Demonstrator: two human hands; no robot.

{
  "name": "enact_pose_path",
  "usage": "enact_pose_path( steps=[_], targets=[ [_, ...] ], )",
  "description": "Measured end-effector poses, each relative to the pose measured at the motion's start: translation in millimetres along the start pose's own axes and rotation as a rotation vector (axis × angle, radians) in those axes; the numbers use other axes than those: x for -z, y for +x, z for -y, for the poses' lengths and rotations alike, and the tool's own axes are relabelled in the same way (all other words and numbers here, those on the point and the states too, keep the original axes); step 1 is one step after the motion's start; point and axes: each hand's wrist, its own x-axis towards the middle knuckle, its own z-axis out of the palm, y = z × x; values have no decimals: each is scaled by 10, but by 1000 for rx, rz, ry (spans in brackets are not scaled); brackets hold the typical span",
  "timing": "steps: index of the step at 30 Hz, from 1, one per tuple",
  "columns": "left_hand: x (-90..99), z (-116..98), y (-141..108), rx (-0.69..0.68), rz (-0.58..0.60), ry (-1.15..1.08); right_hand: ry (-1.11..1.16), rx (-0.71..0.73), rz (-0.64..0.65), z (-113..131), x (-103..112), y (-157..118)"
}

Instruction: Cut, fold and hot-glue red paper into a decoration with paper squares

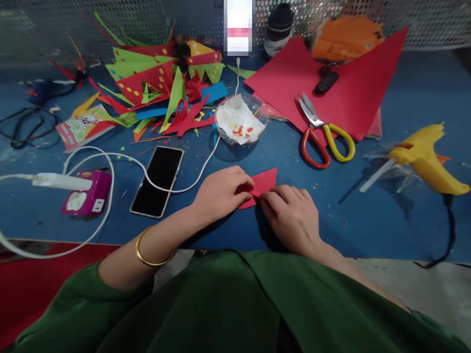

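Observation:
A small folded piece of red paper (265, 180) lies on the blue table between both hands. My left hand (224, 191) grips its left edge, thumb and fingers curled together around it. From the right, my right hand (292, 213) pinches the paper's lower edge near its middle, fingers closed. Part of the paper is hidden beneath the fingers. Just beyond the hands stands a clear bowl (261, 133) lined with white paper (235, 113), holding small red and yellow scraps. Scissors (320, 130) with one red and one yellow handle rest partly on large red paper sheets (283, 73).
A black-screened phone (157, 181) and a purple power adapter (86, 192) with a white cable (110, 171) lie left. Colourful paper scraps and folded pieces (147, 81) pile up behind. A yellow glue gun (423, 157) lies right; a black key fob (326, 82) sits on the red sheets.

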Motion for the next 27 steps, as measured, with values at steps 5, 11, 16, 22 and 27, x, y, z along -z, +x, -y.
enact_pose_path(
  steps=[5, 11, 16, 22, 27],
  targets=[
    [-7, 31, 45, 29, 8, -65, 163, -178, 38, -15, 9, -8],
    [-65, 71, 69, 37, -37, -95, 195, -225, 75, -19, 26, 2],
    [-89, 97, 79, -17, -39, -28, 184, -240, 82, -2, 29, 17],
    [-99, 100, 94, -50, -41, 24, 112, -236, 89, 22, 18, 30],
    [-101, 99, 111, -70, -29, 28, 219, -292, 49, -13, 54, 17]
  ],
)
